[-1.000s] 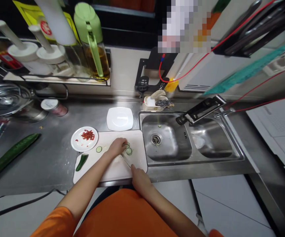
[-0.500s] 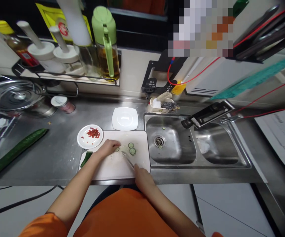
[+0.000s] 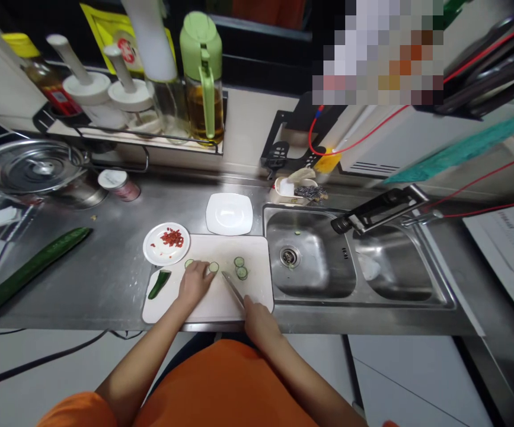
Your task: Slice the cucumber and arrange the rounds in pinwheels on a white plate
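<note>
My right hand (image 3: pixel 261 321) is closed around the handle of a knife (image 3: pixel 233 289), its blade angled up and left over the white cutting board (image 3: pixel 207 308). At the fingertips of my left hand (image 3: pixel 194 281) is a pale cucumber slice (image 3: pixel 213 267), which the bent fingers and thumb pinch at its left edge. Just behind that hand another cucumber slice (image 3: pixel 189 263) lies partly covered. Right of the blade tip are more cucumber slices (image 3: pixel 240 267). A dark green cucumber end piece (image 3: pixel 159 284) rests at the board's left side.
A white plate with chopped red pieces (image 3: pixel 166 243) overlaps the board's back left corner. Behind the board stands a white square dish (image 3: pixel 229 213). A steel double sink (image 3: pixel 310 249) lies right. On the left are a whole cucumber (image 3: pixel 34 273), a can (image 3: pixel 121 185) and a lidded pot (image 3: pixel 38 172).
My left hand has drawn back from the slice at its fingertips, leaving more of it showing. The knife stays nearly in place. The view has shifted slightly.
</note>
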Motion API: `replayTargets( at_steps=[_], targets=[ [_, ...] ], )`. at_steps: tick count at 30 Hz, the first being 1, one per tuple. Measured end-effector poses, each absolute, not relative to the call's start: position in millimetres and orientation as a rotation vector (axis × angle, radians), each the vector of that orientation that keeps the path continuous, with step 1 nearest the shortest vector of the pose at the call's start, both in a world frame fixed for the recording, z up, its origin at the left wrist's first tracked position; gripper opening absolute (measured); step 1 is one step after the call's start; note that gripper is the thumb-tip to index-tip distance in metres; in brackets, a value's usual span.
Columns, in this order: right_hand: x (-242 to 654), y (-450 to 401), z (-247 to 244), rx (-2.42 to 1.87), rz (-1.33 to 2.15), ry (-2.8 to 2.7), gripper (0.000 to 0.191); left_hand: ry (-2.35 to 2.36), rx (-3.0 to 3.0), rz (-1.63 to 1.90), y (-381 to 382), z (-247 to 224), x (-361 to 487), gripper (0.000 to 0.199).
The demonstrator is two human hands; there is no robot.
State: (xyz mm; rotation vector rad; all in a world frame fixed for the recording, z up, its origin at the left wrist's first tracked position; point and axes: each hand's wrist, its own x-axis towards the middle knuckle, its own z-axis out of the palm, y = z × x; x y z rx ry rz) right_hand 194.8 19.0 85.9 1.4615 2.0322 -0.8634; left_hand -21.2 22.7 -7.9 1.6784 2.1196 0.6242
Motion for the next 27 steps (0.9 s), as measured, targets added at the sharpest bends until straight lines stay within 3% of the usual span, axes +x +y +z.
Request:
replayTargets(
  at_steps=[27],
  targets=[
    [155,29,99,1.403,-0.830,2.064,0.044,2.109,1.556,0.806,22,-15,-12,0.021]
  ],
)
